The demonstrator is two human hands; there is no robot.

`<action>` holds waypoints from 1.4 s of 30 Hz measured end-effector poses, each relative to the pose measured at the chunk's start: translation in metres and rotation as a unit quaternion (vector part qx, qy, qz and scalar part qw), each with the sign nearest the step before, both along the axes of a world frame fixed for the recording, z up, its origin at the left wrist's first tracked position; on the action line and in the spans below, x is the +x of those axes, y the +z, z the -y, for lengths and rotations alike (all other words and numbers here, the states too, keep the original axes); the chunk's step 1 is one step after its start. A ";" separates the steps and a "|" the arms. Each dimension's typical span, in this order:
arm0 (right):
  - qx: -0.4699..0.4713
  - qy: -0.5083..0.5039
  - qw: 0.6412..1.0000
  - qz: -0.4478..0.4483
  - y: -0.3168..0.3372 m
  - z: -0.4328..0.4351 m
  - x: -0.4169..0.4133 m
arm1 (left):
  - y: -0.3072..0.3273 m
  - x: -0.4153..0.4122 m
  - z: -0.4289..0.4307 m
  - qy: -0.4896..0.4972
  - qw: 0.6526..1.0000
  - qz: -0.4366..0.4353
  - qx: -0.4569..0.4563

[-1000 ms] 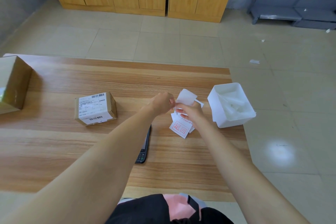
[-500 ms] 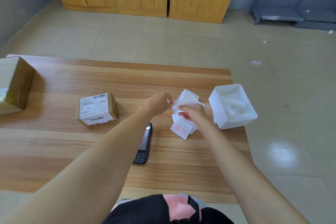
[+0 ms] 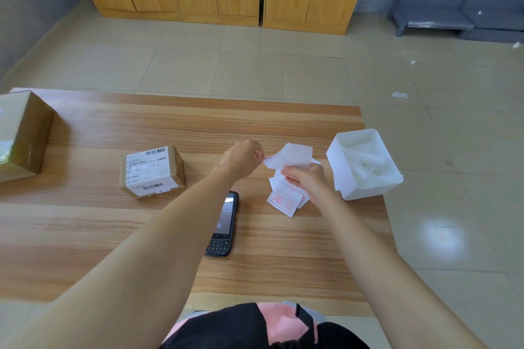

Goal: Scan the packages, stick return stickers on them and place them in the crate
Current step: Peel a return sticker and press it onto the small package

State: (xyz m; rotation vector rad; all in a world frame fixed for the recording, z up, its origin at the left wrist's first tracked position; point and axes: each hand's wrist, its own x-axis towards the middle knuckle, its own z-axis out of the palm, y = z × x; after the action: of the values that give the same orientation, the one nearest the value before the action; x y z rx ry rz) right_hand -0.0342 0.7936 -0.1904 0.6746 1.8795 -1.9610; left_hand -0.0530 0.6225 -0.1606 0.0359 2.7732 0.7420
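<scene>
1. Your left hand [image 3: 243, 159] pinches one corner of a white sheet [image 3: 292, 156]. The knuckles hide the fingertips.
2. Your right hand [image 3: 304, 180], just right of the left, grasps the sheet's lower edge with curled fingers. Only a blank face of the sheet shows, so you cannot tell sticker from backing.
3. Directly under your right hand, a pile of return stickers [image 3: 285, 201] lies on the bench [image 3: 198, 127]. Only the top one's red print shows, and the hand covers part of the pile.
4. Well left of your left hand, the labelled package [image 3: 151, 171] sits label up, its print too small to read.
5. Nearer you than your left hand, the scanner [image 3: 224, 227] lies face up, its left edge partly hidden by your forearm.
6. Just right of your right hand, a white tub [image 3: 365, 164] holds white scraps that are hard to make out.
7. Far left of both hands, a large carton [image 3: 19, 136] is cut off by the frame edge.
</scene>
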 end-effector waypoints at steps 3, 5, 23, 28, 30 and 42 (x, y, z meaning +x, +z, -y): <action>0.005 -0.001 1.000 0.002 0.000 -0.002 -0.001 | 0.000 0.000 0.001 0.008 1.000 -0.007 -0.003; 0.006 -0.004 1.000 0.000 0.001 -0.003 -0.001 | 0.000 0.000 0.002 0.014 1.000 -0.011 -0.003; 0.053 -0.003 0.999 0.002 0.000 -0.013 -0.005 | -0.003 -0.005 0.010 0.031 0.999 -0.032 0.007; 0.050 -0.008 0.999 0.002 0.000 -0.014 -0.008 | -0.004 -0.007 0.010 0.039 0.998 -0.043 0.012; 0.047 -0.011 0.999 -0.001 -0.001 -0.015 -0.010 | -0.005 -0.008 0.011 0.045 0.998 -0.044 0.008; 0.041 -0.021 0.999 -0.005 -0.002 -0.021 -0.014 | -0.008 -0.010 0.013 0.081 0.995 -0.046 0.022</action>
State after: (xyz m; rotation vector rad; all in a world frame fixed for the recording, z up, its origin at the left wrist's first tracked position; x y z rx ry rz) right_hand -0.0486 0.8148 -0.1925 0.7332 1.9780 -1.9241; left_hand -0.0627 0.6091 -0.1688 -0.1518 2.8738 0.8612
